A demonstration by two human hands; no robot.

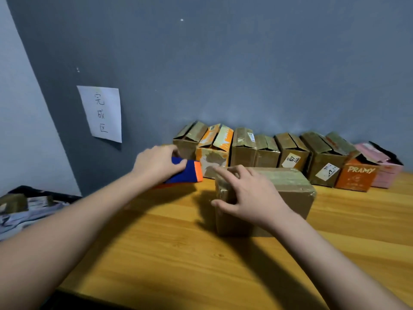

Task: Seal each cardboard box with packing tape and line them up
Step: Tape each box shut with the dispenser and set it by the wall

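We stand at a wooden table (156, 253) with one closed brown box (288, 193) in front of us. Its top flaps are shut and a shiny strip seems to run along the top, so we judge this box is already taped or almost done. Our right hand (250, 198) rests on its near left end with the fingers spread and relaxed, the thumb against the side; it presses the box and does not grip it. Our left hand (158, 164) holds a blue and orange object (187, 173), the fingers curled over its top. We think it is the tape dispenser, but we cannot be sure of this.

Behind, along the grey wall (245, 63), a row of boxes (268, 151) waits, each one touching or just beside the next. Their flaps stand half open, so we judge all of them are not yet sealed. Most of the task is then left.

Some writing is readable. The orange box (355, 177) near the right end says "PRAMY". Two brown boxes carry white stickers (290, 161), and we read "07" on the left one. On the wall a paper sheet (101, 113) has three handwritten characters, 完成区, which means the finished area.
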